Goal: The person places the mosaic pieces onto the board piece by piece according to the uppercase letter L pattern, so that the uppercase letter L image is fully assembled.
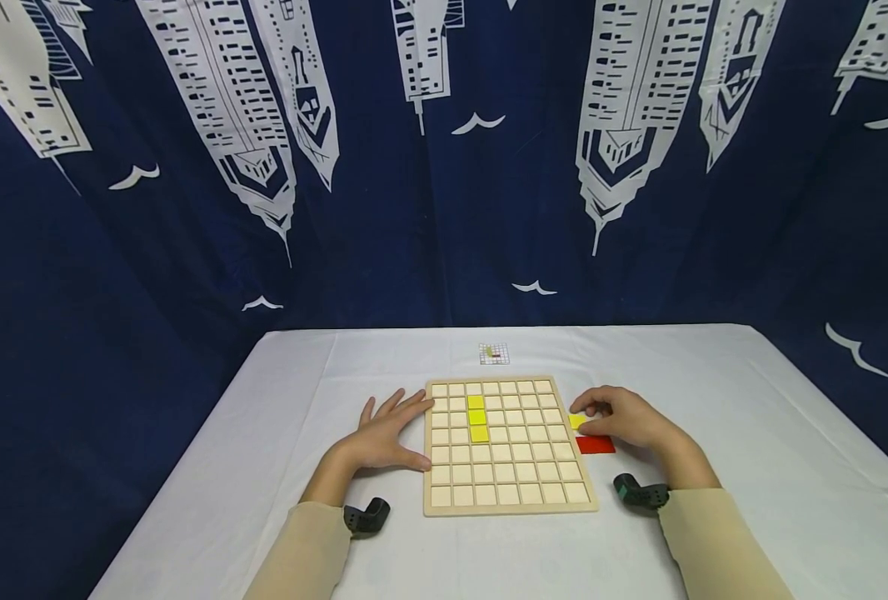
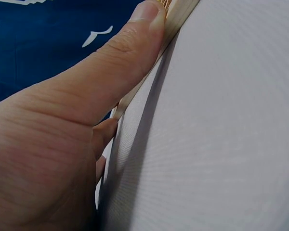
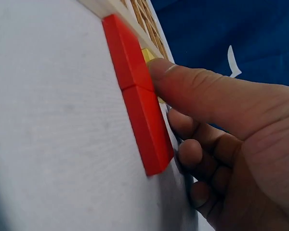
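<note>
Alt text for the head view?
The right hand pinches a yellow piece beside red pieces, right of a gridded board. The left hand touches the board's left edge; three yellow squares form a column on it.

White-clothed table point(image 1: 714, 375): wooden grid board point(image 1: 505, 472), two red blocks point(image 1: 596, 445) (end to end) beside, small card point(image 1: 493, 354) beyond.

The left sleeve point(image 1: 305, 550) and right sleeve point(image 1: 720, 542) are plain beige. The left wrist camera point(image 1: 366, 517) is black and bent; the right wrist camera point(image 1: 642, 494), also black, shows a green patch.
</note>
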`<state>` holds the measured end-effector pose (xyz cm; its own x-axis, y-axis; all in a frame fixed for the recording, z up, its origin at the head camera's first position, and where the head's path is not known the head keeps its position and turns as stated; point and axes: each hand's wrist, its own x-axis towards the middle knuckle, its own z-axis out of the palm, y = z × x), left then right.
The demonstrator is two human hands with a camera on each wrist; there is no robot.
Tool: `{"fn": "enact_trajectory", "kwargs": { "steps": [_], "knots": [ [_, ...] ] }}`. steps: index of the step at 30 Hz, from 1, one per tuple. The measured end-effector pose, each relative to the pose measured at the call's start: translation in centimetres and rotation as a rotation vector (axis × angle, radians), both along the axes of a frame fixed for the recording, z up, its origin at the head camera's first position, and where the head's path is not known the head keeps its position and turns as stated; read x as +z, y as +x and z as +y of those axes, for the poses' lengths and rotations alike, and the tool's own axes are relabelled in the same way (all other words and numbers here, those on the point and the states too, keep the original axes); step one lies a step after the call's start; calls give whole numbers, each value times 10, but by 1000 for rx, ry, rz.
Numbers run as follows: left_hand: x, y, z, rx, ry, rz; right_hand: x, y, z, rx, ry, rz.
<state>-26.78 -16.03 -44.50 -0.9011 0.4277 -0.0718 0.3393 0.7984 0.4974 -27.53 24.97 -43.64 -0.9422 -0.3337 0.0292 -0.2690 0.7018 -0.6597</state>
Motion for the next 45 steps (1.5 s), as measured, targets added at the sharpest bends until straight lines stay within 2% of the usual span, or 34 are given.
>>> {"fn": "enact_trajectory", "kwargs": {
  "steps": [10, 18, 26, 30, 38, 45],
  "knots": [
    [-1, 0, 0, 4, 6, -1, 0, 0, -5, -55, 27, 19],
    [1, 1, 1, 0, 5, -3, 1, -1, -7, -63, 11, 8],
    [-1, 0, 0, -2, 4, -2, 5, -1, -17, -24, -38, 2],
    [-2, 0, 0, 3, 6, -1, 6, -1, -25, 10, -52, 24],
    [-2, -1, 0, 7, 12, -6, 9, 1, -42, 23, -62, 57],
    [-1, -1, 0, 6, 11, -6, 9, 4, -62, 89, -83, 90]
  ]
}}
